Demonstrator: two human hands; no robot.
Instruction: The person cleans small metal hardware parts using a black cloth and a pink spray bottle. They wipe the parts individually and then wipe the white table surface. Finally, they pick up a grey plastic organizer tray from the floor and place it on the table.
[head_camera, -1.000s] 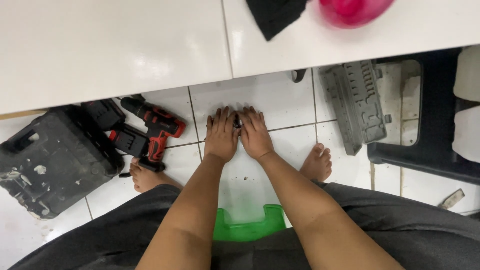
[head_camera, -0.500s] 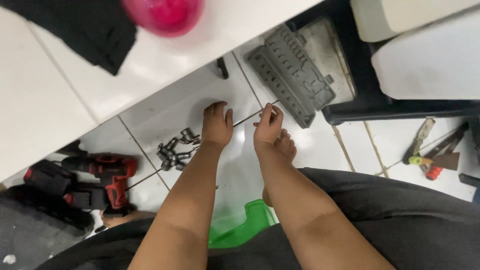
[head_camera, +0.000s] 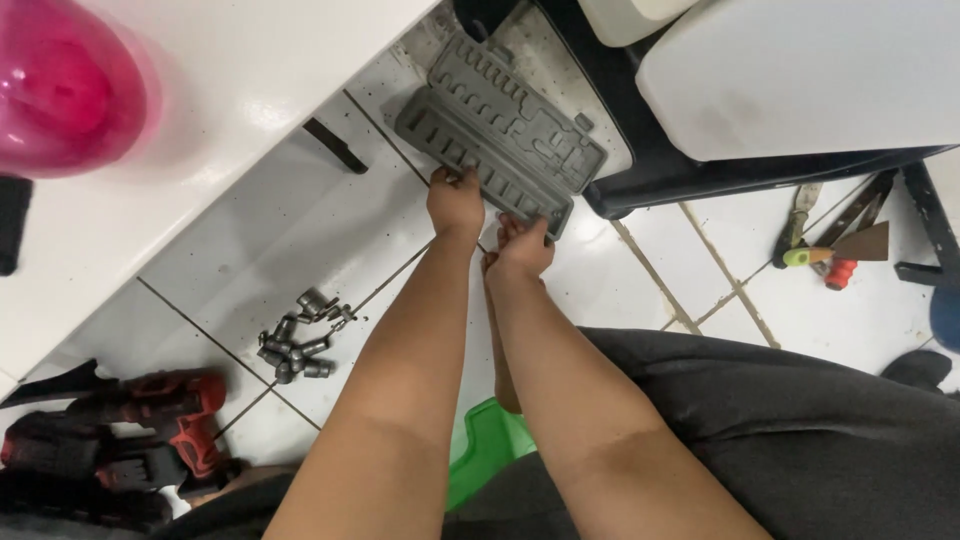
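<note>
**Floor-level stock, seen from above: grey socket case in both hands**

1. White worktop (head_camera: 230, 90) — fills the upper left of the frame, glossy, its edge running diagonally down to the left.
2. White tiled floor (head_camera: 290, 230) — across the centre, speckled with dark grit, grout lines crossing it.
3. White slab on a black frame (head_camera: 800, 70) — upper right, the black frame showing beneath its lower edge.
4. Dark garment (head_camera: 800, 440) — lower right, over the person's lap, both bare forearms reaching up from it toward the frame's centre.
5. Pink bowl (head_camera: 65, 85) — far upper left, on the worktop, blurred.
6. Grey socket case (head_camera: 500, 125) — upper centre, a moulded plastic tray with ribbed slots, lying tilted on the floor against the black frame.
7. Red and black cordless drill (head_camera: 160, 410) — lower left corner, on the floor, beside other black parts.
8. Green plastic piece (head_camera: 480, 445) — bottom centre, between the forearms.
9. Left hand (head_camera: 455, 200) — upper centre, fingers curled over the near long edge of the case, gripping it.
10. Right hand (head_camera: 520, 245) — just right of and below the left, fingertips closed on the case's near corner.
11. Loose metal sockets (head_camera: 298, 335) — left of centre, a small heap on the tiles, well apart from the hands.
12. Hand tools (head_camera: 830, 250) — right edge, a scraper and a red-and-green-handled item lying together on the floor.
</note>
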